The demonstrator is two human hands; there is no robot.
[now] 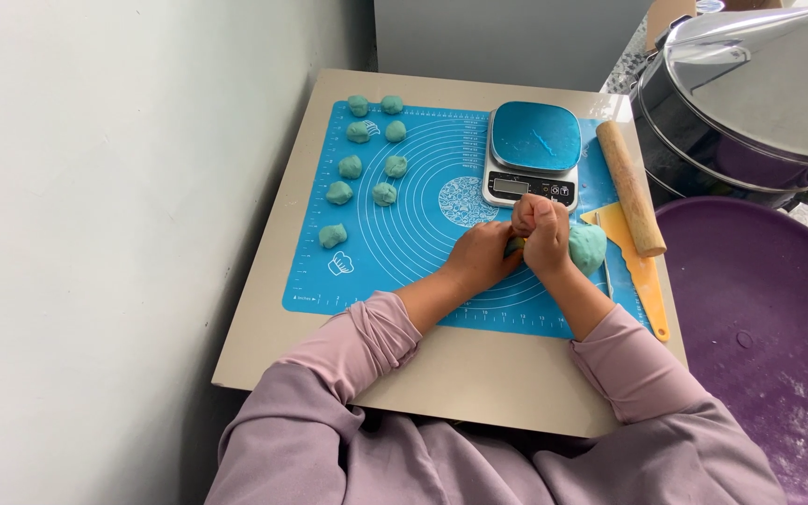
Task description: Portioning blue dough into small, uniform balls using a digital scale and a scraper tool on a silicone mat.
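A small piece of teal dough [514, 246] is gripped between both hands: the right hand [544, 232] is closed in a fist over it, and the left hand [484, 257] is cupped against it from the side. A larger lump of teal dough [587, 247] is seen just right of the right hand, on the blue mat [423, 224]. A kitchen scale [532, 153] stands just beyond the hands. A rolling pin [630, 187] and a yellow scraper [636, 266] lie further right. Nine small dough balls [351, 167] are laid out well left of the hands, all on the tabletop [264, 309].

A small grey rectangular screen [511, 186] sits on the kitchen scale's [532, 154] white front edge.
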